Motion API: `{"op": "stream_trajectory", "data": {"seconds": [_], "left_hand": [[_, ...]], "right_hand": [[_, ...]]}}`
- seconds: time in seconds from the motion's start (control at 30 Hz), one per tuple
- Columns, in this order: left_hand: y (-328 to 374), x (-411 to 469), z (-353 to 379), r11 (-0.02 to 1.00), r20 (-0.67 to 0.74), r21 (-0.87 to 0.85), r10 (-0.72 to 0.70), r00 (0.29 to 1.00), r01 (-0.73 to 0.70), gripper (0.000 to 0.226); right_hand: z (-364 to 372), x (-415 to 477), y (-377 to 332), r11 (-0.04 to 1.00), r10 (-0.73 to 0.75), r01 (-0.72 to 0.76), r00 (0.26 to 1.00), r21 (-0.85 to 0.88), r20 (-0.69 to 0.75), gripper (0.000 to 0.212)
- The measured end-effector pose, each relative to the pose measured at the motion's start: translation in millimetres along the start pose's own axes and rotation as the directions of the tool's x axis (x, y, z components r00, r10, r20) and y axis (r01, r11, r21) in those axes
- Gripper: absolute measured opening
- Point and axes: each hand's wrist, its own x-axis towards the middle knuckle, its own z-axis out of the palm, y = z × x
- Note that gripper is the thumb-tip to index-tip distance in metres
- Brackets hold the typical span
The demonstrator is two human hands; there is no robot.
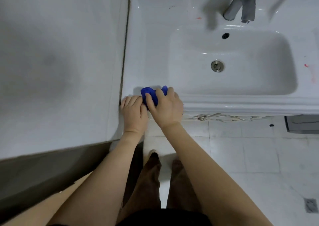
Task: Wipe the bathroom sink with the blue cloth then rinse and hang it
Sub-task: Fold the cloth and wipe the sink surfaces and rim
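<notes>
The blue cloth (150,94) lies bunched on the front left corner of the white sink's (155,44) flat ledge. My right hand (164,105) grips it from above, fingers curled over the bunch. My left hand (133,111) sits right beside it at the ledge's front edge, next to the wall joint, its fingers curled at the cloth's left side; whether they hold the cloth I cannot tell. The basin with its metal drain (217,66) lies to the right, and the grey faucet (241,3) stands at the back.
A white tiled wall (60,61) runs along the sink's left side, with a dark seam between them. Pink marks (306,65) stain the sink's right ledge. White floor tiles (250,156) and my feet are below. A grey object (302,124) sits under the sink at right.
</notes>
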Motion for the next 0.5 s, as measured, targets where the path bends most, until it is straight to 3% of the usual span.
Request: {"op": "stream_trajectory", "data": {"seconds": [0.1,0.23,0.3,0.37,0.5], "left_hand": [[-4,-3,0,0.999,0.015,-0.007,0.039,0.999,-0.039,0.028],[1,-3,6,0.999,0.011,-0.002,-0.033,0.999,0.033,0.016],[0,-4,8,0.999,0.019,0.033,-0.036,0.999,0.035,0.016],[0,-4,9,0.998,0.026,0.056,-0.045,0.999,0.043,0.023],[-3,-3,7,0.996,0.045,0.094,0.002,0.999,-0.006,0.024]], "right_hand": [[-22,-3,55,0.999,0.008,-0.008,1.000,-0.043,-0.016,0.037],[-65,10,140,0.947,0.288,-0.295,0.955,-0.130,-0.067,0.045],[-71,12,148,0.920,0.359,-0.369,0.929,-0.132,-0.092,0.044],[-58,11,118,0.933,0.335,-0.343,0.938,-0.106,-0.086,0.041],[-19,7,31,0.993,0.118,-0.118,0.993,-0.027,0.007,0.030]]}}
